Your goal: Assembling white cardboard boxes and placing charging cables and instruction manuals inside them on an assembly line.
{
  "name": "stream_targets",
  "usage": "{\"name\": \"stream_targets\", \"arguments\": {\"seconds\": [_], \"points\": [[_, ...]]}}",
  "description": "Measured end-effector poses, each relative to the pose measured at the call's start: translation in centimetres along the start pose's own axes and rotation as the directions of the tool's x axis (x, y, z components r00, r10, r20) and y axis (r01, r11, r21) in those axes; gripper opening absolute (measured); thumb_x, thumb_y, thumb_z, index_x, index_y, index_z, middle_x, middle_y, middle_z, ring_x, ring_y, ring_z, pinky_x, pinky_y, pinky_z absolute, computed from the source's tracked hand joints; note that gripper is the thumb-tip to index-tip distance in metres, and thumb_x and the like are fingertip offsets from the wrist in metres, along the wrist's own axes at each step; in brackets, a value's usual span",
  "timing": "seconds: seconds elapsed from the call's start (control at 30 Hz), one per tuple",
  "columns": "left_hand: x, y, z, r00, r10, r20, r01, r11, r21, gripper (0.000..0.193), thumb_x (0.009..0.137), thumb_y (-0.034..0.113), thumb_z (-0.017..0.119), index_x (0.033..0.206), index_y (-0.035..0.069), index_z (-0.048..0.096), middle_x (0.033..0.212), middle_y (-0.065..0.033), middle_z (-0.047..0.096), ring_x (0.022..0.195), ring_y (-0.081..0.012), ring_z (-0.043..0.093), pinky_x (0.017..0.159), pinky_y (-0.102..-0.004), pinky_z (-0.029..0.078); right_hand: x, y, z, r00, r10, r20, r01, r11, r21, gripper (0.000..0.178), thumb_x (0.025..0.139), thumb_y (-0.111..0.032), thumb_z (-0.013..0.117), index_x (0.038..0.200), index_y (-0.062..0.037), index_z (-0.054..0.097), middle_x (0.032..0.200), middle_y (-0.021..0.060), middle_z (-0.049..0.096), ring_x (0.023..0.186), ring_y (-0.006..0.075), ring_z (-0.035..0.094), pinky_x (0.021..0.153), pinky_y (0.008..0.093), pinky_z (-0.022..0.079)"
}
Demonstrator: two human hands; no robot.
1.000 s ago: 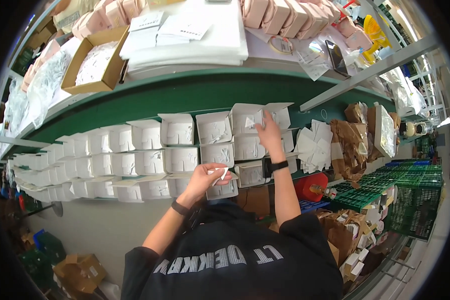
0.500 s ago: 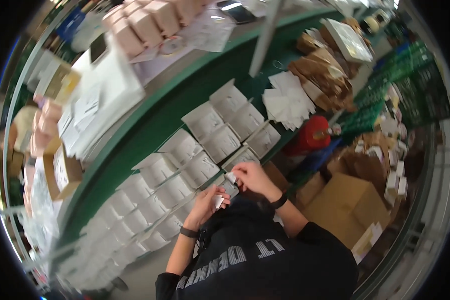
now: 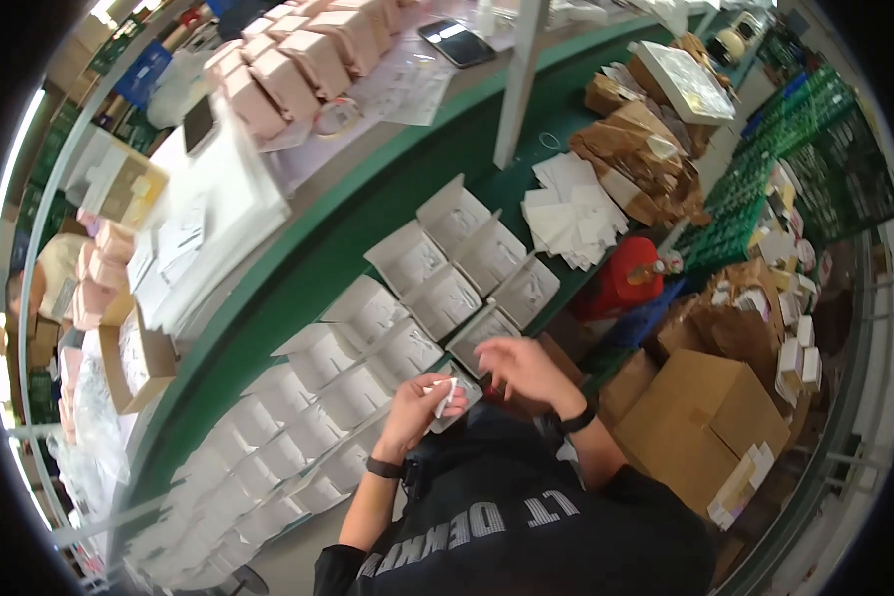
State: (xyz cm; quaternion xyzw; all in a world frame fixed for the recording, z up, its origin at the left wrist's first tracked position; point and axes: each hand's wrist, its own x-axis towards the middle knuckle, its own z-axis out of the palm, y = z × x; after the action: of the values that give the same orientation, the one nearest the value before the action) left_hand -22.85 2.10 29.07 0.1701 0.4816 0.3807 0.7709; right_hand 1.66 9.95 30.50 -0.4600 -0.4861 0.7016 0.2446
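Note:
My left hand [image 3: 415, 413] is closed around a small white piece [image 3: 445, 399], possibly folded paper, near the front edge of the green bench. To its right my right hand [image 3: 528, 372] hovers with fingers apart and nothing visible in them. Beneath it stands an open white box [image 3: 484, 336] nearest me at that end. Rows of similar open white boxes [image 3: 445, 301] run leftward along the bench, with small white items lying inside several of them. One box [image 3: 459, 382] lies partly hidden between my hands and my dark shirt.
White paper slips [image 3: 573, 211] lie in a loose pile beyond the boxes, beside crumpled brown paper [image 3: 637, 159]. A red container [image 3: 627, 276] and a large cardboard box [image 3: 700, 422] stand to my right. Pink boxes [image 3: 286, 74] fill the far table, behind a metal post [image 3: 521, 89].
My right hand has drawn back to the right from the small white piece and its fingers have spread. The left hand has moved slightly right, still holding white material.

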Motion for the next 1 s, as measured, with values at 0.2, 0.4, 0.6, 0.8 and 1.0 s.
{"name": "stream_targets", "arguments": {"seconds": [0.2,0.4,0.6,0.8,1.0], "points": [[0.2,-1.5,-0.9,0.996,0.086,-0.014,-0.084,0.993,0.086,0.024,0.108,0.015,0.06,0.116,-0.007,0.064,0.107,-0.018,0.074,0.092,-0.0231,0.076,0.08,-0.0349,0.065,0.5,-2.0,4.9,0.976,0.004,0.219,0.039,0.981,-0.192,0.019,0.102,-0.019,0.066,0.103,-0.0002,0.07,0.08,0.0034,0.071,0.059,0.0096,0.063,0.048,0.0256,0.051],[-1.2,-1.1,-1.2,0.995,0.096,-0.01,-0.096,0.99,-0.099,0.026,0.11,0.015,0.056,0.121,-0.008,0.062,0.113,-0.0195,0.073,0.097,-0.0252,0.075,0.084,-0.0371,0.064,4.5,-4.6,3.0,0.986,-0.104,0.128,0.135,0.953,-0.27,0.019,0.102,-0.015,0.063,0.093,0.0013,0.067,0.08,0.0054,0.072,0.059,0.0104,0.065,0.048,0.0264,0.051],[-4.0,1.0,0.1,0.988,0.151,-0.035,-0.154,0.949,-0.277,0.032,0.11,0.013,0.053,0.133,-0.009,0.057,0.119,-0.0211,0.071,0.107,-0.0267,0.073,0.095,-0.0381,0.061,13.2,-3.7,-5.3,0.994,-0.03,-0.102,0.019,0.994,-0.105,0.018,0.102,-0.014,0.062,0.102,0.0036,0.068,0.079,0.0082,0.071,0.057,0.013,0.066,0.047,0.0276,0.054],[-3.6,-0.9,-1.4,0.981,0.175,-0.085,-0.191,0.952,-0.238,0.029,0.109,0.014,0.056,0.128,-0.008,0.06,0.114,-0.0211,0.073,0.102,-0.026,0.075,0.091,-0.037,0.063,9.5,-2.7,-2.9,0.97,-0.115,-0.213,0.081,0.983,-0.164,0.031,0.101,-0.015,0.066,0.127,0.0017,0.062,0.083,0.008,0.07,0.055,0.0135,0.064,0.044,0.0293,0.053],[-2.1,-1.9,-1.7,0.99,0.107,-0.088,-0.103,0.993,0.052,0.024,0.109,0.017,0.058,0.115,-0.006,0.063,0.104,-0.0178,0.074,0.086,-0.0246,0.077,0.077,-0.035,0.065,2.1,-2.4,5.8,0.933,0.031,0.359,0.015,0.992,-0.125,0.021,0.101,-0.015,0.067,0.115,0.0016,0.067,0.08,0.0068,0.07,0.058,0.0121,0.065,0.047,0.0284,0.055]]}}
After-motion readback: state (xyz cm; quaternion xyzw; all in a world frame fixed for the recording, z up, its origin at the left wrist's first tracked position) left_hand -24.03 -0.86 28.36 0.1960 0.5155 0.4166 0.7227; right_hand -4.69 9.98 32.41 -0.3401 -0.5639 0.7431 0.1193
